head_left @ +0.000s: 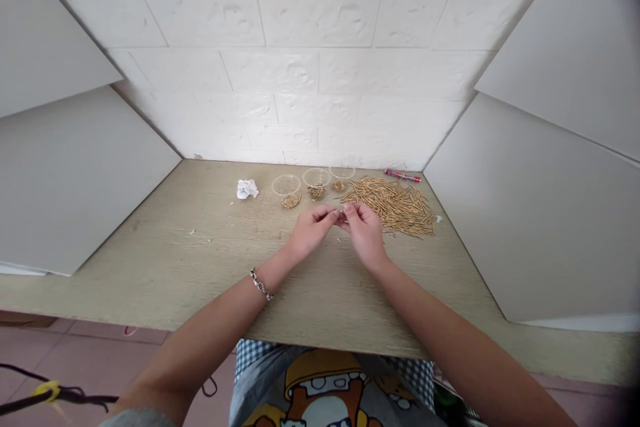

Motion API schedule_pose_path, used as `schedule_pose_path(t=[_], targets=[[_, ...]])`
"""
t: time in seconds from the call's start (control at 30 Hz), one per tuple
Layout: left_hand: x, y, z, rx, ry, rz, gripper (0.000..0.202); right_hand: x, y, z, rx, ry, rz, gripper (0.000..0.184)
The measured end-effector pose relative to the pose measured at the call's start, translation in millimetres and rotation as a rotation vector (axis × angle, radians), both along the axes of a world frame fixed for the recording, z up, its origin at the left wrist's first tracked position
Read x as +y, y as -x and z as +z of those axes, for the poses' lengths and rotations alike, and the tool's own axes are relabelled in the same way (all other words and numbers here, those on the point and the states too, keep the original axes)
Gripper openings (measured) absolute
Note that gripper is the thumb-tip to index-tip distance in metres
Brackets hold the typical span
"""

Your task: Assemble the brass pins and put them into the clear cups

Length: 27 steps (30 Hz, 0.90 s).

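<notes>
My left hand and my right hand meet over the middle of the table, fingertips pinched together. Something small sits between them, too tiny and too covered by the fingers to name. Just behind and to the right of my right hand spreads a heap of thin gold-coloured pins. Beyond my left hand lie small piles of gold-coloured pieces: one pile on the left, another pile in the middle, and a third pile nearest the heap. A chain bracelet circles my left wrist.
Clear round plastic tubs or lids stand behind the piles. A crumpled white tissue lies at the left, a red tube at the back right. Grey panels flank the table on both sides; a white brick-pattern wall closes the back.
</notes>
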<state>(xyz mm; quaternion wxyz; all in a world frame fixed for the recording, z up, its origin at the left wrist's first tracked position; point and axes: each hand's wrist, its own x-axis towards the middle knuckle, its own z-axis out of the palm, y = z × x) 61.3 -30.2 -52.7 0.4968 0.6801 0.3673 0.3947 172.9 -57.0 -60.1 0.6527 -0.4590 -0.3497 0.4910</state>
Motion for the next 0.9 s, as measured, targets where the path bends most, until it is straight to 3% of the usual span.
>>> schedule_pose_path(t=[0.27, 0.9], targets=[[-5.4, 1.5, 4.2, 0.275, -0.343, 0.106, 0.023, 0.1, 0.8, 1.0, 0.059, -0.001, -0.007, 0.031], [-5.3, -1.8, 1.9, 0.241, -0.336, 0.150, 0.024, 1.4, 7.1, -5.6, 0.150, -0.030, -0.065, 0.029]])
